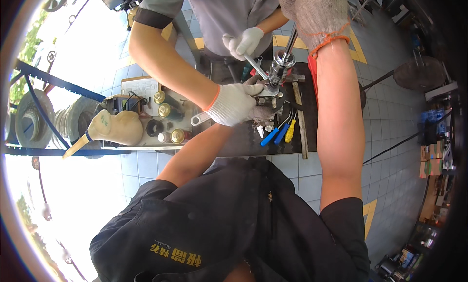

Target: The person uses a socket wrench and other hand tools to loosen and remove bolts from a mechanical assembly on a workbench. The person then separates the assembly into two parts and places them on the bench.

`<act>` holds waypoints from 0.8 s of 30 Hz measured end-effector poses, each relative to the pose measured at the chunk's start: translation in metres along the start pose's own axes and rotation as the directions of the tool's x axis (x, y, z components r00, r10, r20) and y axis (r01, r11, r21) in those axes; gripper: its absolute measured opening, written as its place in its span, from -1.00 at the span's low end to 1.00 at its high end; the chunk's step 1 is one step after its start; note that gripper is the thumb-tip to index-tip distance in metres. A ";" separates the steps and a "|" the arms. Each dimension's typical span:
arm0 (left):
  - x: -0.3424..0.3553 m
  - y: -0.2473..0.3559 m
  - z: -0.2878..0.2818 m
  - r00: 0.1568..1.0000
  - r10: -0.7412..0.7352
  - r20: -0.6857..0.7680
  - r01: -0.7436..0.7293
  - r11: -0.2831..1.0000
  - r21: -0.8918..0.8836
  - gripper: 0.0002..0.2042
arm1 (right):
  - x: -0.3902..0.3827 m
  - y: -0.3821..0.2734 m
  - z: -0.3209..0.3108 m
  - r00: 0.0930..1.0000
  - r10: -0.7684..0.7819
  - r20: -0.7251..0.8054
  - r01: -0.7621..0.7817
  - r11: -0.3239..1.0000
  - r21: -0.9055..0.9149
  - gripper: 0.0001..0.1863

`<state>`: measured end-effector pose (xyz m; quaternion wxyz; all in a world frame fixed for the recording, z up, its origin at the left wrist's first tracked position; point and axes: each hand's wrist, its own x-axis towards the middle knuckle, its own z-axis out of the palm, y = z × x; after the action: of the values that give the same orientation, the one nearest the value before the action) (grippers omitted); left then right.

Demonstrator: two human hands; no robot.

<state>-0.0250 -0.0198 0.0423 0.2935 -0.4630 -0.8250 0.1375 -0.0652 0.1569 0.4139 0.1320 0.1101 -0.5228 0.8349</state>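
My right hand, in a grey knit glove, is closed at the top of an upright metal rod; its upper end is hidden. Below, the rod joins a shiny cylindrical metal assembly. My left hand, also in a grey glove, is curled round the assembly's lower end, partly hidden behind a co-worker's white-gloved hand. That hand grips a wrench, whose ring end sticks out leftward. The co-worker's other gloved hand holds a long steel handle slanting down to the assembly.
On the dark bench mat lie blue-handled tools, a yellow-handled screwdriver, a metal bar and a hammer. Left are spray cans, a black ring and a beige bottle with a spout. The co-worker stands opposite.
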 end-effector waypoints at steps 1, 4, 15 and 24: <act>-0.004 -0.010 0.003 0.982 0.156 -0.103 -0.139 0.978 0.156 -0.48 | -0.005 -0.006 0.005 1.000 -0.016 0.007 0.016 0.997 -0.071 -0.67; -0.006 -0.031 0.000 0.886 0.436 -0.156 -0.400 0.890 0.218 -0.46 | -0.013 -0.017 0.012 0.999 -0.027 0.018 0.031 0.976 -0.216 -0.64; 0.064 -0.071 -0.086 0.548 0.767 0.334 -0.773 0.617 -0.148 -0.70 | 0.011 0.009 0.005 0.993 -0.077 0.085 0.071 0.995 0.063 -0.71; 0.070 -0.002 -0.062 0.678 0.128 0.724 -0.273 -0.870 0.410 -0.40 | 0.010 0.002 -0.003 0.985 -0.159 0.069 0.169 0.973 -0.157 -0.69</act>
<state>-0.0161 0.0356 0.1175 0.3927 -0.1814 0.0862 0.8975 -0.0750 0.1599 0.4146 0.1943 0.1651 -0.5816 0.7725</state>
